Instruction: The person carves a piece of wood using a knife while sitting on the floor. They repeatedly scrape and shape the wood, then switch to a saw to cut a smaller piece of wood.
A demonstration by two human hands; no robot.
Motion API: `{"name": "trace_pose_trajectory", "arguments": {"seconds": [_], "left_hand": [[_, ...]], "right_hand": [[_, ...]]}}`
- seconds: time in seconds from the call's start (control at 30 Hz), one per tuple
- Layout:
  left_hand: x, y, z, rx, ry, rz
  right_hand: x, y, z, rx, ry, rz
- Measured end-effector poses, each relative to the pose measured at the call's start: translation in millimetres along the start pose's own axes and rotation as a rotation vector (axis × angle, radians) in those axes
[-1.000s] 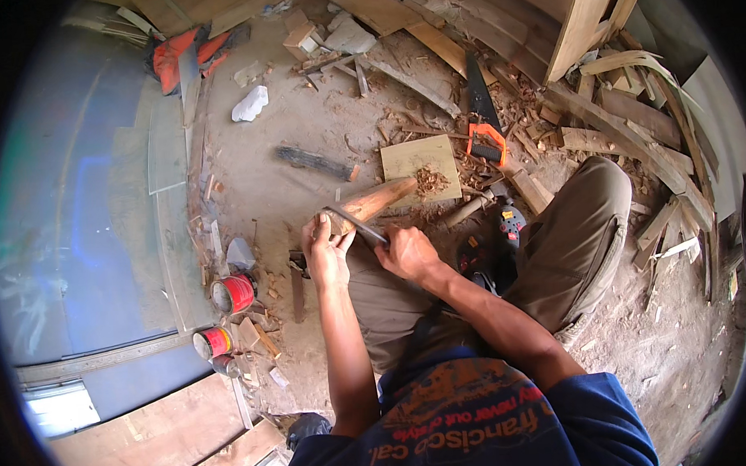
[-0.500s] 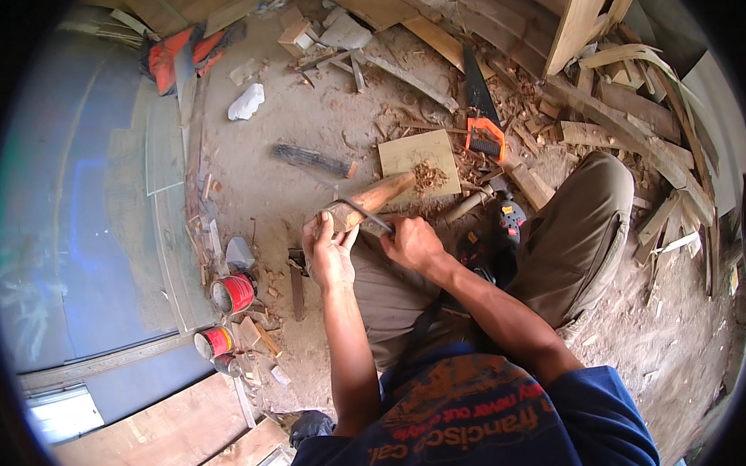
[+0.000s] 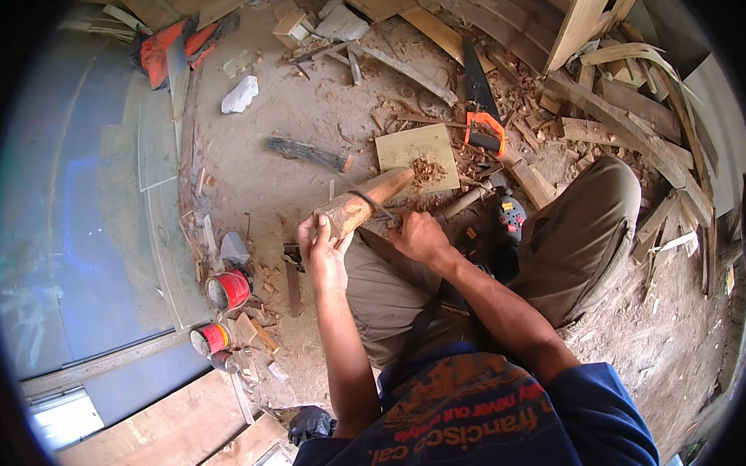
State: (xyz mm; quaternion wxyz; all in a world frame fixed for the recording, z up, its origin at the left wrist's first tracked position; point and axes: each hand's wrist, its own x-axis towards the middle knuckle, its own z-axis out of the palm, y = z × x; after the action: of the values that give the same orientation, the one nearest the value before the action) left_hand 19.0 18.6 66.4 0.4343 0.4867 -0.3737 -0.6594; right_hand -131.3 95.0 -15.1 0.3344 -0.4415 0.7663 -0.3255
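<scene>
My left hand (image 3: 324,255) is closed around the near end of a pale, tapered piece of wood (image 3: 381,189), which slants away to the right over my lap. In my right hand (image 3: 422,238) is a narrow dark file (image 3: 375,204), lying across the top of the wood near its middle. The right fingers wrap round the file's near end and hide its handle. Just past the wood's narrow tip lies a square light board (image 3: 399,150) with curled wood shavings (image 3: 427,172) on it.
A handsaw with an orange handle (image 3: 485,133) lies beyond the board. A hammer (image 3: 468,200) and a power tool (image 3: 510,216) rest by my right knee. Scrap wood (image 3: 632,121) piles at the right. Red cans (image 3: 229,289) stand at the left, and a dark wood stick (image 3: 309,153) lies ahead.
The file has slid along the wood, away from my left hand and toward the narrow tip. My right hand has shifted slightly right; my left hand keeps its hold.
</scene>
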Motion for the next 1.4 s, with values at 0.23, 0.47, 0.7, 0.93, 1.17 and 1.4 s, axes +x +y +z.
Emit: {"name": "trace_pose_trajectory", "arguments": {"seconds": [0.23, 0.47, 0.7, 0.93, 1.17, 1.4], "left_hand": [[11.9, -1.2, -10.9, 0.026, -0.031, 0.012], [19.2, 2.6, -25.8, 0.077, -0.091, 0.013], [11.2, -0.1, -29.1, 0.094, -0.072, 0.011], [20.4, -2.7, -39.8, 0.082, -0.104, 0.034], [16.9, -3.4, -34.9, 0.083, -0.11, 0.02], [19.9, -0.2, -35.5, 0.122, -0.156, -0.015]], "right_hand": [[-5.3, -14.5, 7.4, 0.049, -0.01, -0.104], [-7.9, -23.6, 6.5, -0.001, -0.022, -0.068], [-9.0, -19.6, 9.2, -0.009, -0.041, -0.037], [-2.0, -7.2, 13.1, 0.023, -0.061, -0.021], [15.6, 32.9, 14.6, 0.029, -0.049, 0.04], [20.9, 36.1, 5.8, 0.043, -0.095, 0.078]]}}
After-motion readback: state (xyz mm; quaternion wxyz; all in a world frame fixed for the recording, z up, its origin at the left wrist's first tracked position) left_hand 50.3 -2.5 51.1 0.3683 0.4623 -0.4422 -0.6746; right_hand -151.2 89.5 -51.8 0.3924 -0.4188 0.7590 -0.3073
